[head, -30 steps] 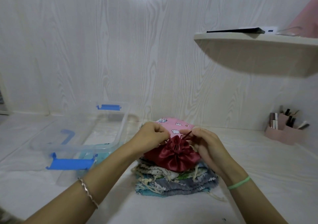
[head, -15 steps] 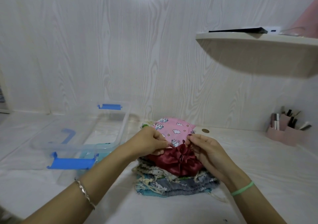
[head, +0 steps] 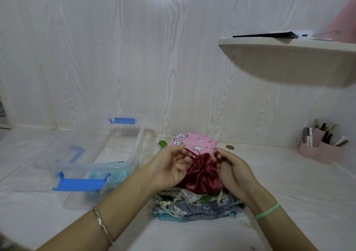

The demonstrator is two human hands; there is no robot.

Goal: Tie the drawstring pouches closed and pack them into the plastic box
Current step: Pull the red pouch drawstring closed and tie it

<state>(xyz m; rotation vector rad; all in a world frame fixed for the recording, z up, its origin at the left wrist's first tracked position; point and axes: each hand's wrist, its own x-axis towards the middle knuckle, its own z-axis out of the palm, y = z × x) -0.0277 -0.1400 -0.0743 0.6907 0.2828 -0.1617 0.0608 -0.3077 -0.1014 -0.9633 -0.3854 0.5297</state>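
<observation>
A dark red satin pouch with a gathered mouth lies on top of a stack of cloth pouches in the middle of the white surface. My left hand pinches one end of its red drawstring at the pouch's left. My right hand pinches the other end at the right. A pink printed pouch lies just behind them. The clear plastic box with blue latches stands to the left and holds light blue cloth.
A wall shelf juts out at the upper right with a dark flat object on it. A pink organiser with small items stands at the right by the wall. A coin lies behind the pouches.
My hands have drawn slightly apart and my left palm has turned up, pulling the red drawstring out to the left. The pouch stays on the stack.
</observation>
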